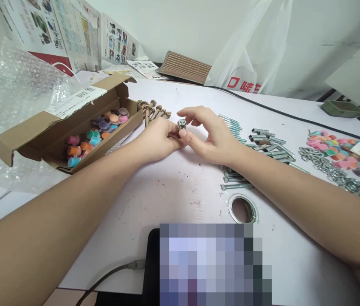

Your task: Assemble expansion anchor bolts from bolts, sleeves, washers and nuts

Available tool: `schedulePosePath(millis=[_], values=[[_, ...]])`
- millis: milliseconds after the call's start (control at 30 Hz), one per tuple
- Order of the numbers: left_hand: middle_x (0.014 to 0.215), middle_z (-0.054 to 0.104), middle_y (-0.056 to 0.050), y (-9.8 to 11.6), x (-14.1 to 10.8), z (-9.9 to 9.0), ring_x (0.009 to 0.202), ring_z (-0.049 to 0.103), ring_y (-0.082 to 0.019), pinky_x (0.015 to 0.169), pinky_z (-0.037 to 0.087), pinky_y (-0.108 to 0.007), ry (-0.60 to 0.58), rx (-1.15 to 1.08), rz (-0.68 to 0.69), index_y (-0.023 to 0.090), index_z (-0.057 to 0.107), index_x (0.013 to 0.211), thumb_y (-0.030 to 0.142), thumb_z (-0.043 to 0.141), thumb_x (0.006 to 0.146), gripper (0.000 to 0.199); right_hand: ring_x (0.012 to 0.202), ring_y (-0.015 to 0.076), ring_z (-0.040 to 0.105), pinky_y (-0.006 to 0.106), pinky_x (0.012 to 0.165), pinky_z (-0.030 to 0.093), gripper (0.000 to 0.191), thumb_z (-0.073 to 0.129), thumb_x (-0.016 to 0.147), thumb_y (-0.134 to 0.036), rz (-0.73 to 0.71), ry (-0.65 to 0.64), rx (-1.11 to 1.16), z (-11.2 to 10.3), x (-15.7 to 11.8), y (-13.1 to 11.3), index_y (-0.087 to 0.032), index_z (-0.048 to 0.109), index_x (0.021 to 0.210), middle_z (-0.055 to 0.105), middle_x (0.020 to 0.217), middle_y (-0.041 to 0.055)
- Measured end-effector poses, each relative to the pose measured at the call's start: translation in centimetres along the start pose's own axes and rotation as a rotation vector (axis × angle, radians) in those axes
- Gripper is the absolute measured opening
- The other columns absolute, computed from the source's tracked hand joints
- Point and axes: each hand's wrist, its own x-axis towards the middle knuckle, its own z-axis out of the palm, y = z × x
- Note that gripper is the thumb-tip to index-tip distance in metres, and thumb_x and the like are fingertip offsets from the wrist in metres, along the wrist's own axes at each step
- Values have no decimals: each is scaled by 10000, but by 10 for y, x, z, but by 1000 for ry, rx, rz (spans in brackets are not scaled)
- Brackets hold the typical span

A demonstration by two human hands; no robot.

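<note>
Toward the back edge of the table (pixel 173 191), a bit past its middle, the left hand (pixel 159 140) pinches a silver bolt (pixel 182 123) at its fingertips, hex end up. The right hand (pixel 215 136) arches over from the other side, half open: its thumb tip is at the bolt, touching or just beside it, while its forefinger curves above, clear of it. Whether the other right fingers have hold of anything, I cannot tell.

By the left edge sits an open box (pixel 116 138) with coloured plugs (pixel 94 140) inside, and brass bolts (pixel 157 114) lie between it and the left hand. Thin rods (pixel 231 123) and metal tubes (pixel 278 153) lie beside the right hand and forearm, with more silver bolts (pixel 237 186) on the near side of that arm. Toward the right edge are washers (pixel 333 172) and a heap of coloured caps (pixel 342 148). A metal ring (pixel 231 207) lies nearer the front edge, just behind a black device (pixel 152 263).
</note>
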Motion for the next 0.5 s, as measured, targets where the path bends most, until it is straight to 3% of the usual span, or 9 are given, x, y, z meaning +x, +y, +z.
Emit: schedulePosePath(millis=[200,367,433,500], values=[[724,697,-7,1,-1,0,662,538,-115,631,406,-248,-20,-44,-13,134,703,749,310,692,802,183,980,239,626,464,932,507,146,611,925,-356,48,117,-55,-1,-1,-3,-238,671,986,672,1002,89],[581,578,20,1,-1,0,561,434,-94,545,332,-251,11,15,-30,136,677,700,272,686,780,157,1119,267,597,487,981,494,338,599,916,-401,31,68,-55,3,-2,-1,-221,612,1202,650,1182,130],[570,551,28,2,-1,-1,554,417,-90,534,310,-252,12,26,-31,140,662,684,252,682,775,145,1146,274,592,500,1008,481,302,602,913,-411,-4,67,-58,3,-3,-1,-221,636,1145,628,1200,138],[595,567,30,3,-1,-1,574,432,-90,547,321,-248,3,4,-38,143,650,680,259,700,772,156,1087,261,613,491,996,483,166,597,917,-373,2,124,-72,2,-3,-2,-228,659,970,634,1118,119]])
